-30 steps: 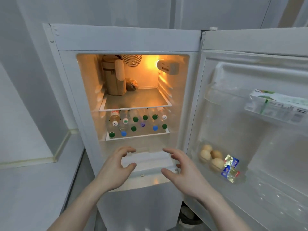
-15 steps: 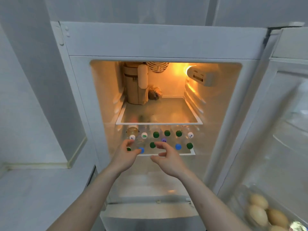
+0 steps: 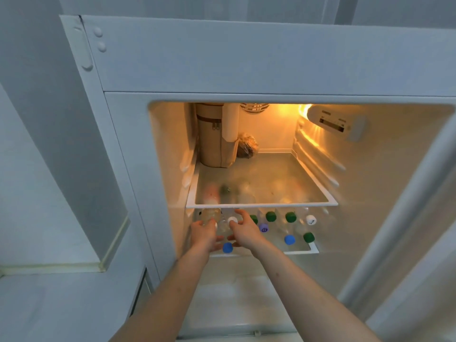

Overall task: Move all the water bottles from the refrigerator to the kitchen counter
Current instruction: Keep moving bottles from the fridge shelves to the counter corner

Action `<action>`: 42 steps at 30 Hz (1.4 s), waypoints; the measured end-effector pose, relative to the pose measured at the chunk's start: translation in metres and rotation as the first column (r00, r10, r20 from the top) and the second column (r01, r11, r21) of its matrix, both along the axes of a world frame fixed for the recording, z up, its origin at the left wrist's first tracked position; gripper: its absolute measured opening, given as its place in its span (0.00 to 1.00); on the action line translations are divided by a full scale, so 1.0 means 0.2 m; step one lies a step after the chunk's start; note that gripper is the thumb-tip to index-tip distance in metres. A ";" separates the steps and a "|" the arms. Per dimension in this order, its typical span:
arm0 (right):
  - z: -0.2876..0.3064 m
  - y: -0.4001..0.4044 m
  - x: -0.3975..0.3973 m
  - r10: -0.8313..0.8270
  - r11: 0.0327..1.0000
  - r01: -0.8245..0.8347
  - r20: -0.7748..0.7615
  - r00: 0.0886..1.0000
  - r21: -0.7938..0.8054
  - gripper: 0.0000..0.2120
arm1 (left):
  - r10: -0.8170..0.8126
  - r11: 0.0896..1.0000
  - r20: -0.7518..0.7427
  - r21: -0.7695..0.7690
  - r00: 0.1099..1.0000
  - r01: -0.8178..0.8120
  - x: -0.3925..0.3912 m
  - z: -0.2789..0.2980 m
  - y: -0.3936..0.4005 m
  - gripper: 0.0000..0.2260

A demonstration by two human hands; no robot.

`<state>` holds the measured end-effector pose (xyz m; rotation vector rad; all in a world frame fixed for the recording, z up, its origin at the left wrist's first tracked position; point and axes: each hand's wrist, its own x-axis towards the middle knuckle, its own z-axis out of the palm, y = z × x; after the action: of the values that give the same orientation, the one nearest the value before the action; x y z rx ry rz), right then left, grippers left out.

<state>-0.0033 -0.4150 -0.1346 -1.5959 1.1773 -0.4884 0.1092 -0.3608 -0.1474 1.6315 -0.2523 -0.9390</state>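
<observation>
A: Lit refrigerator (image 3: 259, 58), door open. Where are the hands now?

B: Both have reached onto the lower shelf (image 3: 302, 251). The left hand (image 3: 204, 236) and right hand (image 3: 246, 234) curl around the white-capped bottle (image 3: 228, 224); a second ago they hovered empty.

A: And the rest?

B: Other water bottles (image 3: 290, 229) remain shelved; first lift is beginning.

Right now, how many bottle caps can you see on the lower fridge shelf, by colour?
Green caps: 4
Blue caps: 2
White caps: 2
Purple cap: 1
Total: 9 visible; the left hand and right hand may hide more.
</observation>
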 end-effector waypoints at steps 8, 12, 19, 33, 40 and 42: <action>-0.02 -0.06 0.07 0.011 0.998 -0.012 0.011 1.000 0.054 0.09 | 0.057 0.998 0.041 -0.037 0.998 -0.056 0.02 -0.05 -0.06 0.20; -0.04 -0.05 0.06 -0.009 1.000 0.009 0.002 1.000 0.017 0.07 | 0.053 0.995 0.110 -0.085 0.992 -0.044 0.02 -0.06 -0.04 0.21; -0.06 -0.04 0.02 -0.012 0.981 0.022 0.053 0.999 -0.194 0.09 | 0.123 0.982 0.195 -0.165 0.973 -0.091 -0.01 -0.08 0.01 0.16; -0.07 0.24 -0.22 -0.196 0.903 0.337 0.440 0.876 -0.268 0.09 | 0.310 0.908 0.256 -0.366 0.916 -0.205 -0.24 0.02 0.38 0.14; -0.03 0.47 -0.50 -0.124 0.915 0.289 0.484 0.866 -0.282 0.08 | 0.320 0.907 0.301 -0.371 0.899 -0.199 -0.55 0.13 0.76 0.13; -0.01 0.51 -0.59 -0.076 0.896 0.270 0.476 0.876 -0.353 0.04 | 0.317 0.915 0.354 -0.360 0.880 -0.184 -0.61 0.17 0.88 0.14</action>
<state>-0.1205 -0.3140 -0.1365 -1.6005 0.8959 -1.2302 -0.0122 -0.1847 -0.1136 1.4983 -0.4380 -0.3266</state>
